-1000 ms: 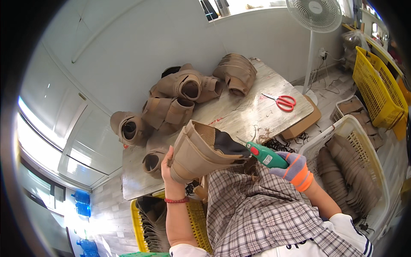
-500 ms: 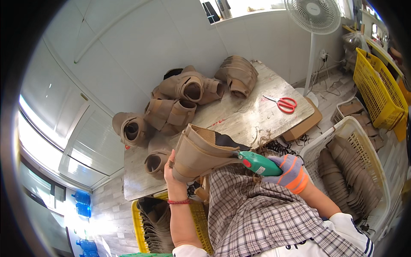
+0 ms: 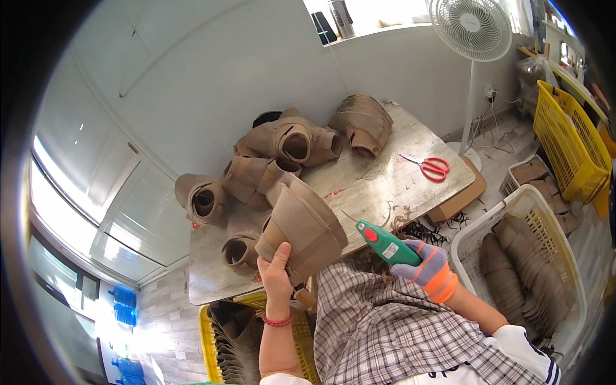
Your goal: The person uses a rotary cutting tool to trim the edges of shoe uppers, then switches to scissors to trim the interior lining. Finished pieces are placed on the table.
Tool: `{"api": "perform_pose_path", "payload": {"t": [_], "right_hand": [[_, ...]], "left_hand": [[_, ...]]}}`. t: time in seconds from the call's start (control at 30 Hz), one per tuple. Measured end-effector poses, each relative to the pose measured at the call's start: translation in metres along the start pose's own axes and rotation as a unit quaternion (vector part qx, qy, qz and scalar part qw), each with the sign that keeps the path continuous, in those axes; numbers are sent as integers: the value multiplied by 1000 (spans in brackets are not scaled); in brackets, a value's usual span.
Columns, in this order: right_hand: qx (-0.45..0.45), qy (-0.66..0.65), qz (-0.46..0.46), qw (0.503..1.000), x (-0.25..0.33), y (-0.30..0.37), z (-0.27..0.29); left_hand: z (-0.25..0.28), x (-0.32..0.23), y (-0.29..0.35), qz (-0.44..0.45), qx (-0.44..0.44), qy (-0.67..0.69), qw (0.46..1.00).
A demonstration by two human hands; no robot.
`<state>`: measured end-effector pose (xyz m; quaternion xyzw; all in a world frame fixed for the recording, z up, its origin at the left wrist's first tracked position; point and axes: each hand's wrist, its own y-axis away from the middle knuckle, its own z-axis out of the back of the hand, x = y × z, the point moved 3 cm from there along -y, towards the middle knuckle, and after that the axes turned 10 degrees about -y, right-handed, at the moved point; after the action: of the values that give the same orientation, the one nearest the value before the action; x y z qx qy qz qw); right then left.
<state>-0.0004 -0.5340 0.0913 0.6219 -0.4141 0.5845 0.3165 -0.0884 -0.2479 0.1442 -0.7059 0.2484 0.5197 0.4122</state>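
My left hand [image 3: 276,273] grips a tan boot upper [image 3: 307,234] by its lower left edge, thumb on the outside and the other fingers partly hidden by it. The upper is held tilted above the near edge of the table. In my right hand [image 3: 428,269], which wears a grey and orange glove, is a green handheld power tool [image 3: 389,247] with a red button. Its thin metal tip points up and left, just apart from the upper. Several similar tan uppers, rolled and bundled [image 3: 282,138], lie on the table [image 3: 378,186].
Red-handled scissors [image 3: 433,169] lie on the table's right part. Dark scraps [image 3: 420,232] hang at its near edge. A white basket [image 3: 573,282] of stacked tan pieces stands right, and a yellow crate [image 3: 206,340] of more below left. A standing fan [image 3: 470,25] is behind.
The tool's tip has come away from the upper's edge. My left hand has turned the upper, so its outer face now shows instead of the dark lining.
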Motion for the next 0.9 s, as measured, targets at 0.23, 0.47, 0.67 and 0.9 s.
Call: {"api": "perform_pose_path", "payload": {"t": [0.23, 0.47, 0.67, 0.9], "right_hand": [[-53, -60, -37, 996, -7, 5, 16], [-35, -15, -30, 999, -9, 3, 17], [-43, -12, -42, 998, 10, -9, 8], [-3, -30, -78, 996, -2, 2, 5]], "left_hand": [[10, -79, -158, -39, -17, -649, 759], [12, -49, -151, -291, -157, -353, 875], [-22, 18, -40, -99, -19, 63, 993], [-41, 60, 0, 23, 24, 182, 983]]}}
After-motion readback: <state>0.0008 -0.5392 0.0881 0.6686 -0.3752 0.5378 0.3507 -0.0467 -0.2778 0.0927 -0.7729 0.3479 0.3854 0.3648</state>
